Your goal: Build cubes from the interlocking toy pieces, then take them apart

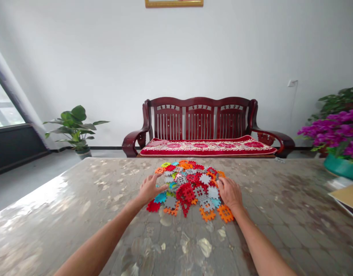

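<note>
A loose heap of flat plastic interlocking building pieces [188, 191] in red, orange, grey, blue and lime lies on the table. At the heap's left edge is my left hand [151, 188], fingers apart and holding nothing, with a blue piece [160, 197] just below its thumb. My right hand [229, 191] rests against the right edge, its fingers spread beside a light grey square piece [213, 192]. Under its wrist, an orange window-shaped piece [225, 213] lies partly close to the arm. Some fingertips of the right hand are hard to make out.
The table [107, 230] has a patterned, shiny cover. Behind it stands a dark red wooden bench [199, 119] with a red floral cushion [207, 148]. Purple flowers in a teal pot [341, 167] and a cardboard-coloured sheet [347, 195] are at right; a potted plant [75, 128] stands left.
</note>
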A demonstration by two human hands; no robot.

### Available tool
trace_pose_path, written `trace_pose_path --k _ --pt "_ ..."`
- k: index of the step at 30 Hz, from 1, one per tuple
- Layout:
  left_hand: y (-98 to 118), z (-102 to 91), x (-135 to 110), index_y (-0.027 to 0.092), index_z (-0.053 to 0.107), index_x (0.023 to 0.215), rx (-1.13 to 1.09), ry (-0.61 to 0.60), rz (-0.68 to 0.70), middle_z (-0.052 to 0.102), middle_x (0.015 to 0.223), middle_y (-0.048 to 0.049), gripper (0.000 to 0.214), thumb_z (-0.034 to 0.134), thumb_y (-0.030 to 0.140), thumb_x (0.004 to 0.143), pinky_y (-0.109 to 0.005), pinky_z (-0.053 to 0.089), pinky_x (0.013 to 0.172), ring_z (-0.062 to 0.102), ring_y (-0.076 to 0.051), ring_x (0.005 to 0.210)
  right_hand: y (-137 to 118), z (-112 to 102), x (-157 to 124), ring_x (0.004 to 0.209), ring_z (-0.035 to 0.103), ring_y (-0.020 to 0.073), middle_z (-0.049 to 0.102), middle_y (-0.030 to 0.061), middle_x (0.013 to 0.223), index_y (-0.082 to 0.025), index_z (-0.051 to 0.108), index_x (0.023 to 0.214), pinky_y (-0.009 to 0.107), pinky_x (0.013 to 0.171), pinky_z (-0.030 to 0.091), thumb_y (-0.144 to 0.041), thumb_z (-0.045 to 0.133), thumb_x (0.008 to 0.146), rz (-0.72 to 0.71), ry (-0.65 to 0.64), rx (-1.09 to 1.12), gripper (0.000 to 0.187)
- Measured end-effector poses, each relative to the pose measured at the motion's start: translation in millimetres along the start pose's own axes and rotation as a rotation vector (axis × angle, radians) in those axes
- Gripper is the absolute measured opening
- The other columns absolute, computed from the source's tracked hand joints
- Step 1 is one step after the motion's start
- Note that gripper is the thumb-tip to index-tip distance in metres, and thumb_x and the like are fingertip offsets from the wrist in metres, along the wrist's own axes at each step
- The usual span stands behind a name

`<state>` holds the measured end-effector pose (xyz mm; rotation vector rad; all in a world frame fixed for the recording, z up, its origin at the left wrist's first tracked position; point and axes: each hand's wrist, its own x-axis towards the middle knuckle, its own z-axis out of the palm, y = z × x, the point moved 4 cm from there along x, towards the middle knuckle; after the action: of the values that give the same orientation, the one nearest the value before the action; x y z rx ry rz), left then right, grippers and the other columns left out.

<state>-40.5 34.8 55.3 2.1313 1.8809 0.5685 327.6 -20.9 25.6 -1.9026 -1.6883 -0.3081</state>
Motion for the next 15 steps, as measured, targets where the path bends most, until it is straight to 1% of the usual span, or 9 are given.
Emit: trace_pose_path --k 2,3,6,8,11,13,15 --pt "-19.5 -3.4 -9.8 0.026 0.051 0.134 0.031 -0.100 0.017 0.051 0.137 -0.0113 0.072 0.065 0.058 0.071 -0.049 0.034 0.107 0.043 -0.034 0.130 -0.3 0.4 0.4 0.101 0.060 0.0238 0.070 0.0106 0.109 -0.019 0.067 0.109 0.035 0.087 0.038 -0.038 0.039 0.094 0.002 -0.002 -0.003 0.036" --pt "-25.5 -4.6 -15.4 0.025 0.051 0.135 0.042 -0.153 0.047 0.050 0.138 -0.0117 0.077 0.070 0.056 0.067 -0.047 0.034 0.108 0.043 -0.034 0.131 -0.6 0.5 0.5 0.100 0.060 0.0237 0.070 0.0108 0.109 -0.019 0.067 0.109 0.035 0.087 0.038 -0.037 0.039 0.094 0.004 -0.004 -0.006 0.036" --pt "-30.8 -6.7 -30.8 0.024 0.047 0.138 0.074 -0.274 0.159 0.042 0.145 -0.0130 0.091 0.079 0.052 0.056 -0.045 0.031 0.111 0.037 -0.034 0.136 -2.0 -0.5 0.6 0.099 0.061 0.0231 0.070 0.0106 0.108 -0.019 0.067 0.108 0.034 0.087 0.038 -0.037 0.040 0.094 0.009 -0.011 -0.027 0.035" --pt "-29.4 -6.9 -35.7 0.028 0.043 0.142 0.131 -0.307 0.175 0.033 0.153 -0.0137 0.100 0.081 0.051 0.053 -0.050 0.028 0.112 0.028 -0.037 0.141 -3.4 -2.0 0.6 0.099 0.060 0.0228 0.071 0.0102 0.108 -0.020 0.067 0.108 0.034 0.086 0.037 -0.037 0.040 0.094 0.011 -0.020 -0.044 0.034" --pt "-25.8 -6.2 -31.8 0.030 0.032 0.148 0.232 -0.313 0.154 0.020 0.159 -0.0159 0.111 0.082 0.049 0.051 -0.059 0.023 0.112 0.016 -0.042 0.145 -5.3 -4.5 0.7 0.100 0.060 0.0231 0.071 0.0102 0.109 -0.020 0.066 0.108 0.034 0.086 0.037 -0.037 0.040 0.095 0.016 -0.036 -0.060 0.034" --pt "-21.8 -5.7 -25.0 0.029 0.026 0.151 0.266 -0.314 0.203 0.021 0.158 -0.0174 0.115 0.082 0.051 0.052 -0.060 0.020 0.112 0.013 -0.043 0.145 -6.2 -5.6 0.8 0.100 0.060 0.0234 0.070 0.0104 0.109 -0.019 0.066 0.108 0.034 0.086 0.037 -0.037 0.040 0.095 0.015 -0.045 -0.065 0.034" --pt "-17.2 -5.2 -18.7 0.029 0.025 0.152 0.273 -0.331 0.297 0.029 0.155 -0.0162 0.113 0.080 0.054 0.056 -0.058 0.021 0.112 0.020 -0.042 0.143 -6.5 -6.0 0.9 0.101 0.060 0.0235 0.070 0.0106 0.109 -0.019 0.066 0.108 0.034 0.086 0.037 -0.037 0.040 0.095 0.013 -0.051 -0.067 0.035"
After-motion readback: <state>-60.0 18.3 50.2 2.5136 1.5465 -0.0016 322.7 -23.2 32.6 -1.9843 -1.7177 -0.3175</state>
